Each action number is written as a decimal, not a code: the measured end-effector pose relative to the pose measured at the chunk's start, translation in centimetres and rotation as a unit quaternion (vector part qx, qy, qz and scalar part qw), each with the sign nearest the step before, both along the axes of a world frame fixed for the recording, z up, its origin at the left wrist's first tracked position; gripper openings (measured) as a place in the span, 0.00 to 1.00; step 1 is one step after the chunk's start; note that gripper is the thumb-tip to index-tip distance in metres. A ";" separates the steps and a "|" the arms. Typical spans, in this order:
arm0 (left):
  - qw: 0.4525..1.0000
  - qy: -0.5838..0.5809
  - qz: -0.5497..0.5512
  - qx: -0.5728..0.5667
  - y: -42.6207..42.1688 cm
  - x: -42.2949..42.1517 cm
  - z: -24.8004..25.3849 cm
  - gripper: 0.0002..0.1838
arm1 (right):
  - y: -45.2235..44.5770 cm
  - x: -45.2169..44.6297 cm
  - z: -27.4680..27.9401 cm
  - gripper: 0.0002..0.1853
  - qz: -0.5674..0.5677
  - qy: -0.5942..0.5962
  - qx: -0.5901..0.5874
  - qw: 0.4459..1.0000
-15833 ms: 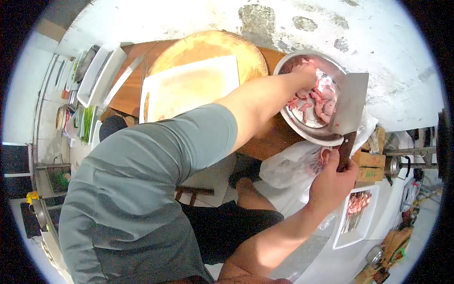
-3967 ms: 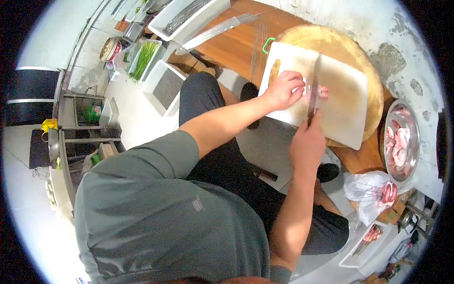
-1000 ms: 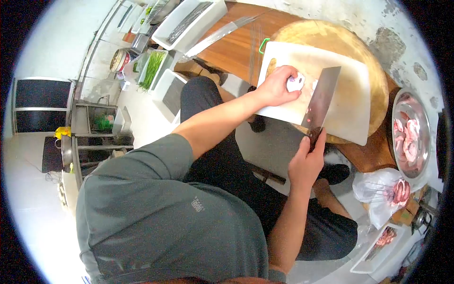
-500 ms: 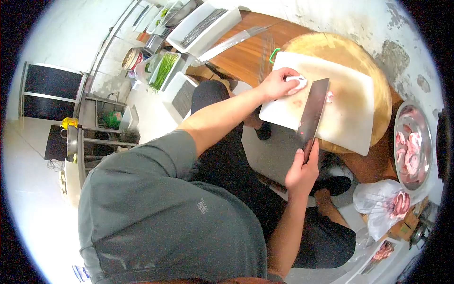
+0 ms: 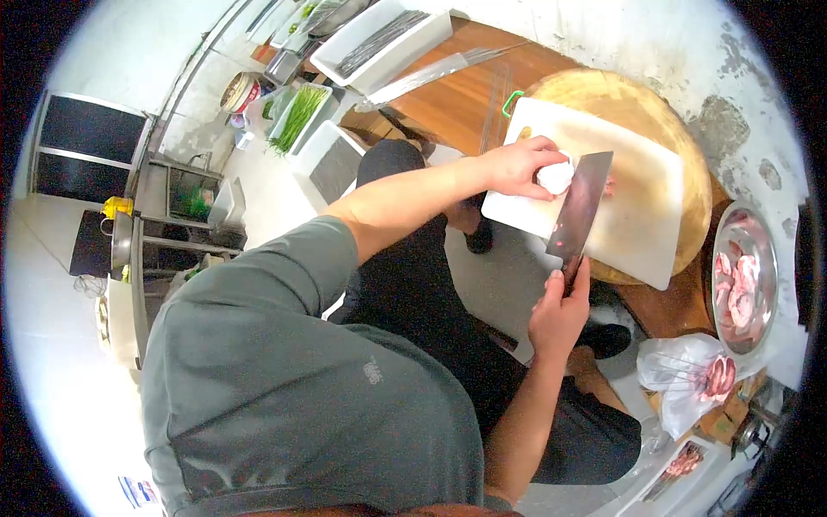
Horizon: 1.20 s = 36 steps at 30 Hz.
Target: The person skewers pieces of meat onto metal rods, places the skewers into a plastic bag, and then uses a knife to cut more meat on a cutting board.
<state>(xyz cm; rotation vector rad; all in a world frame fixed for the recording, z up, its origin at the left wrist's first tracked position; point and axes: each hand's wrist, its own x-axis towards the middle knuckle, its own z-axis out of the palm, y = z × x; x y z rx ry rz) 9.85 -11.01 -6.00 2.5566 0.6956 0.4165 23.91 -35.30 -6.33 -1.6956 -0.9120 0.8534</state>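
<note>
My left hand (image 5: 524, 168) is closed around a small rounded white lump (image 5: 556, 176), whose kind I cannot make out, over the left part of a white cutting board (image 5: 650, 215). The fingers partly hide it. My right hand (image 5: 558, 310) grips a broad cleaver (image 5: 582, 202) by its handle. Its dark blade slants over the board, close beside the lump on the right. Small pink meat scraps (image 5: 610, 186) lie just past the blade. Beneath the board is a round wooden chopping block (image 5: 594, 84).
To the right, a steel bowl (image 5: 769, 297) holds pale pink meat pieces. Near it are a plastic bag (image 5: 672, 370) with meat and a white tray (image 5: 702, 482). Thin sticks fill a white tub (image 5: 431, 33); green stalks (image 5: 301, 115) fill another.
The lump has turned in my left hand and shows a smoother, rounder white side. The cleaver has shifted slightly with my right hand. The whole view has moved a little.
</note>
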 end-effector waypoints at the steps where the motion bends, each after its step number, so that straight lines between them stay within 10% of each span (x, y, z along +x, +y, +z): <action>1: 0.999 -0.002 0.040 -0.008 -0.7 0.4 -0.1 0.35 | 0.0 0.1 0.8 0.27 0.002 0.005 -0.008 1.000; 7: 0.984 -0.024 -0.030 0.175 0.0 0.8 0.6 0.30 | -0.2 1.2 2.9 0.30 -0.011 -0.069 -0.016 0.997; 11: 0.980 -0.057 -0.163 0.098 2.7 2.0 -0.8 0.24 | -0.5 1.6 2.8 0.30 -0.017 -0.027 -0.034 0.999; 25: 0.986 0.058 0.035 -0.149 3.2 2.9 0.6 0.23 | -0.9 2.1 4.6 0.30 -0.020 -0.004 -0.095 0.995; 28: 0.988 -0.109 -0.048 0.101 0.4 1.6 -1.4 0.19 | -1.7 2.1 3.8 0.29 0.008 -0.096 -0.041 0.995; 36: 0.976 -0.118 0.002 0.181 -2.5 2.4 -3.7 0.18 | -3.1 1.1 7.1 0.31 0.127 -0.327 -0.151 0.924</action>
